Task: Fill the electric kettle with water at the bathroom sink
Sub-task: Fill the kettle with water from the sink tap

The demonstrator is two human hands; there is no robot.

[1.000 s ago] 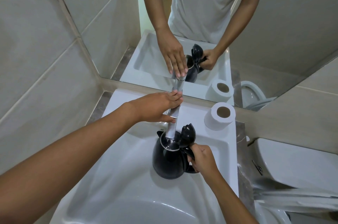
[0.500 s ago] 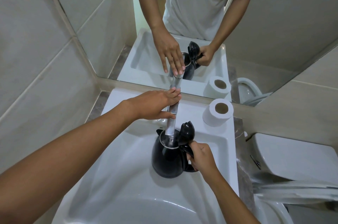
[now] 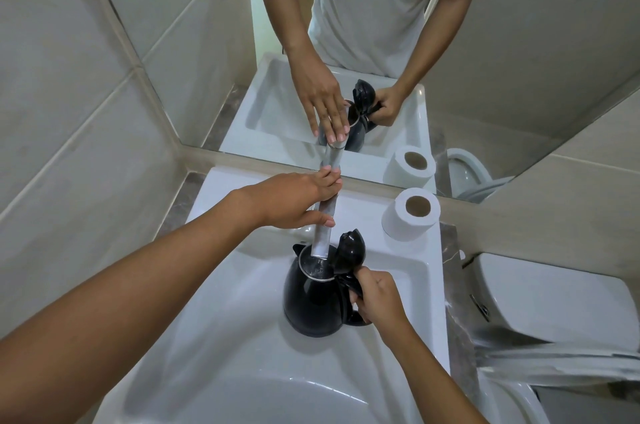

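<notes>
Head view: black electric kettle [image 3: 313, 299], glossy, steel-rimmed mouth, hinged lid [image 3: 350, 250] upright, stands in white sink [image 3: 194, 347] basin near back edge under chrome faucet [image 3: 323, 231]. Right hand [image 3: 375, 299] clamps handle; left hand [image 3: 294, 200] fingers straight on faucet. Toilet paper roll [image 3: 410, 214] at back right corner

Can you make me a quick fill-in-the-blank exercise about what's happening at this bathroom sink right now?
1. The right hand grips the black kettle by its ____.
2. The kettle's lid is flipped ____.
3. The left hand rests on the metal ____.
4. On the sink ledge beside the mirror stands a roll of ____ paper.

Missing words: handle; open; faucet; toilet
</notes>
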